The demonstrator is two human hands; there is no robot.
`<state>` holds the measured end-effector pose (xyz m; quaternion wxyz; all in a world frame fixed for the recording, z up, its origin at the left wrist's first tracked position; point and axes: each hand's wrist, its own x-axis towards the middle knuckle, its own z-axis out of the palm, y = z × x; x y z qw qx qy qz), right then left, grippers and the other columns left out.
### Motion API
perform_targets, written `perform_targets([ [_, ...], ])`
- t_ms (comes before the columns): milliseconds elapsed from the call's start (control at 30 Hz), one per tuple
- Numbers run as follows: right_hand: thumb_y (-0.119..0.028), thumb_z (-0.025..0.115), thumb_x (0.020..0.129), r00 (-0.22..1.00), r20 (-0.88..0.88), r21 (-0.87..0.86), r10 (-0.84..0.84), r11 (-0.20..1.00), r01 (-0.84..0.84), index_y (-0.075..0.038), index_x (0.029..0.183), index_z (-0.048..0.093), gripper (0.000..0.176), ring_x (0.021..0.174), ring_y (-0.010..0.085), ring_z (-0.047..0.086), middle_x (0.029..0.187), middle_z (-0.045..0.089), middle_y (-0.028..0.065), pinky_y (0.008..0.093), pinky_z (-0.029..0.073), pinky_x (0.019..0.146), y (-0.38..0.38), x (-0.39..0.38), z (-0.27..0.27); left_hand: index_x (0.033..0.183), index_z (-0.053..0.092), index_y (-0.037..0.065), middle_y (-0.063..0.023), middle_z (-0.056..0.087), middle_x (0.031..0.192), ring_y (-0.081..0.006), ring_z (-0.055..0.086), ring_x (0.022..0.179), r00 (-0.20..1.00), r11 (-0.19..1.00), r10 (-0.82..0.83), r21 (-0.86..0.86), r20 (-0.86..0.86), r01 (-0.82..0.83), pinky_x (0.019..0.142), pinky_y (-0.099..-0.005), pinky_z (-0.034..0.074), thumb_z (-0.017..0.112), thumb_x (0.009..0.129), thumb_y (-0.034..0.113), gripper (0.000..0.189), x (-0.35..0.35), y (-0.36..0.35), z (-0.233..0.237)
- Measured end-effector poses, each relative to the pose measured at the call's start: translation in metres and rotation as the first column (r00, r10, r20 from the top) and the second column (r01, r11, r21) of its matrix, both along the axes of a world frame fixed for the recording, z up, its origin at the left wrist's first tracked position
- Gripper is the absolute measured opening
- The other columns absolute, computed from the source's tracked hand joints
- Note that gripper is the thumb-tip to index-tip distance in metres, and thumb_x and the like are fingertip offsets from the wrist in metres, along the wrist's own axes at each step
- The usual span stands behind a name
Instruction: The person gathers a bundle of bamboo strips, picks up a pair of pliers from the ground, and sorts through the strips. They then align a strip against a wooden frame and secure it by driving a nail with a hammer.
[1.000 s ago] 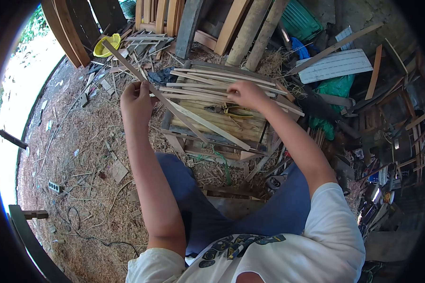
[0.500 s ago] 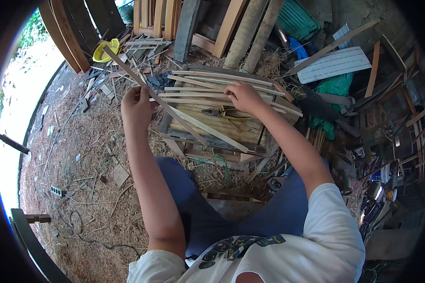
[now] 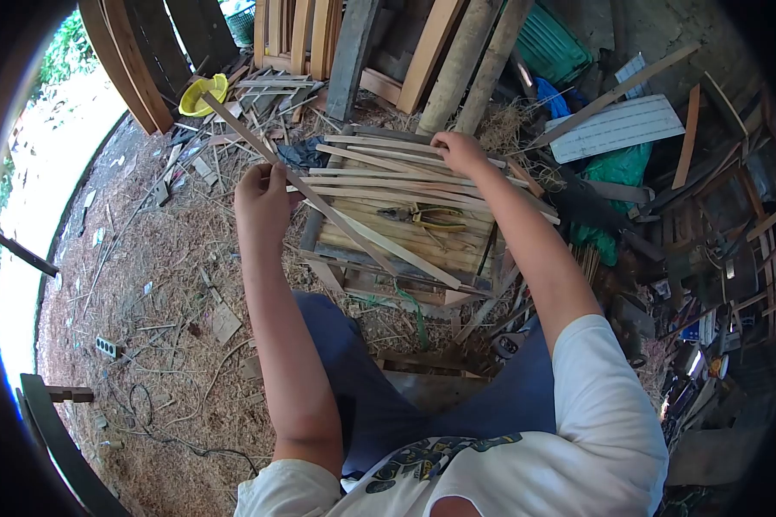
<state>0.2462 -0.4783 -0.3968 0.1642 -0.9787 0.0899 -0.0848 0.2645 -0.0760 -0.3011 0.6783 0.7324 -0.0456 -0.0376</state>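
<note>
My left hand [image 3: 263, 200] pinches a long thin wooden strip [image 3: 240, 127], which slants from the upper left down across the low wooden bench. Over the back of the bench, my right hand [image 3: 459, 153] has its fingers closed on one of the wooden strips [image 3: 379, 140] lying there. Several more strips [image 3: 379, 183] rest side by side between my hands. A paler strip [image 3: 405, 252] lies diagonally near the bench's front. Pliers with yellow handles [image 3: 440, 217] lie on the slatted bench top [image 3: 353, 226].
Wood shavings [image 3: 164, 362] cover the ground, with a power strip [image 3: 108, 348] and cable at left. A yellow bowl [image 3: 203, 95] and offcuts sit behind. Posts [image 3: 459, 69] stand at the back; a white board [image 3: 616, 127] and green crate [image 3: 552, 43] are at right.
My right hand has moved back and slightly right, from the middle strips to a farther one, uncovering the pliers. My left hand still holds its strip; the view has shifted slightly.
</note>
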Motion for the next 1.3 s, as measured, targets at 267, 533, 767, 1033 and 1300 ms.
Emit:
perform_targets([
  [267, -0.007, 0.057, 0.101, 0.995, -0.076, 0.226, 0.063, 0.973, -0.044, -0.008, 0.121, 0.065, 0.021, 0.098, 0.0261, 0.07, 0.103, 0.072, 0.0139, 0.0401, 0.053, 0.084, -0.026, 0.007, -0.01, 0.118, 0.063, -0.005, -0.012, 0.07, 0.099, -0.0172, 0.072, 0.074, 1.0, 1.0, -0.012, -0.009, -0.008, 0.012, 0.07, -0.029, 0.064, 0.058, 0.105, 0.02, 0.029, -0.003, -0.004, 0.004],
  [533, -0.009, 0.057, 0.102, 0.985, 0.167, -0.04, 0.038, 0.999, -0.031, -0.008, 0.123, 0.066, 0.023, 0.102, 0.0277, 0.07, 0.113, 0.072, 0.0155, 0.0407, 0.055, 0.088, -0.011, -0.024, 0.01, 0.114, 0.062, -0.005, -0.0119, 0.071, 0.096, -0.0174, 0.074, 0.075, 1.0, 0.997, -0.003, -0.072, -0.031, 0.001, 0.064, -0.0267, 0.061, 0.058, 0.105, 0.017, 0.024, -0.01, -0.009, 0.012],
  [767, -0.01, 0.061, 0.101, 0.888, 0.389, 0.208, -0.247, 0.962, 0.177, -0.007, 0.124, 0.066, 0.024, 0.101, 0.0239, 0.072, 0.108, 0.074, 0.0098, 0.0373, 0.057, 0.085, -0.025, -0.11, 0.04, 0.12, 0.06, -0.004, -0.0125, 0.071, 0.101, -0.0201, 0.075, 0.078, 0.999, 0.991, -0.033, -0.132, -0.035, 0.028, 0.068, -0.0297, 0.064, 0.06, 0.105, 0.022, 0.03, -0.004, -0.007, 0.004],
  [1033, -0.017, 0.068, 0.094, 0.949, 0.277, 0.051, -0.149, 0.989, 0.14, -0.008, 0.119, 0.07, 0.027, 0.103, 0.0337, 0.07, 0.11, 0.073, 0.014, 0.0431, 0.056, 0.09, -0.05, -0.109, 0.023, 0.116, 0.06, -0.002, -0.0143, 0.076, 0.1, -0.017, 0.075, 0.077, 0.999, 0.989, -0.039, -0.145, -0.006, 0.038, 0.064, -0.0267, 0.061, 0.058, 0.106, 0.02, 0.025, -0.01, -0.014, 0.012],
  [1300, -0.013, 0.065, 0.096, 0.995, 0.045, -0.173, -0.089, 0.98, 0.096, -0.006, 0.11, 0.07, 0.017, 0.108, 0.036, 0.064, 0.112, 0.066, 0.0135, 0.0477, 0.053, 0.094, -0.026, -0.06, 0.013, 0.125, 0.058, -0.004, -0.0152, 0.077, 0.102, -0.0186, 0.074, 0.073, 1.0, 0.996, -0.007, -0.09, -0.017, 0.005, 0.067, -0.0279, 0.062, 0.06, 0.104, 0.024, 0.035, -0.005, 0.0, 0.003],
])
